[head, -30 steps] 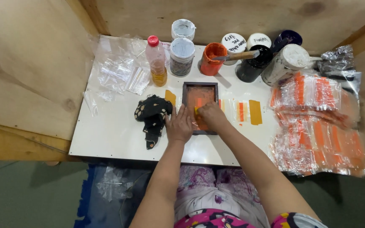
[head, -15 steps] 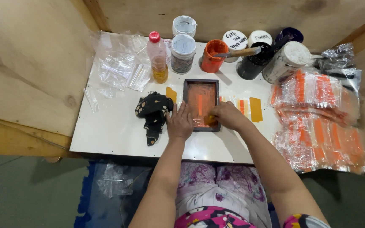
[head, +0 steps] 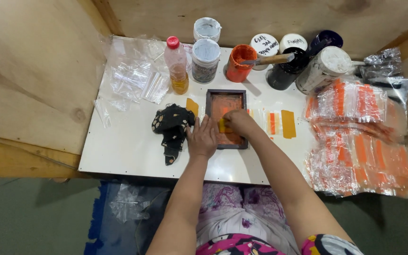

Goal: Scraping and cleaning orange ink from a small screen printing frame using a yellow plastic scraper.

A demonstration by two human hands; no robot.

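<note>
Head view | small dark frame is pressed flat mid-surface by left hand, fingers spread | yellow scraper is pinched in right hand, mid-frame | printed bags are stacked right; clear bags seemingly still unprinted

The hands hide part of the small framed screen and whatever they press.

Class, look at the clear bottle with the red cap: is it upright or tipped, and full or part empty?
Upright and part empty: the bottle stands on its base, cap on top, amber liquid only in its lower part.
</note>
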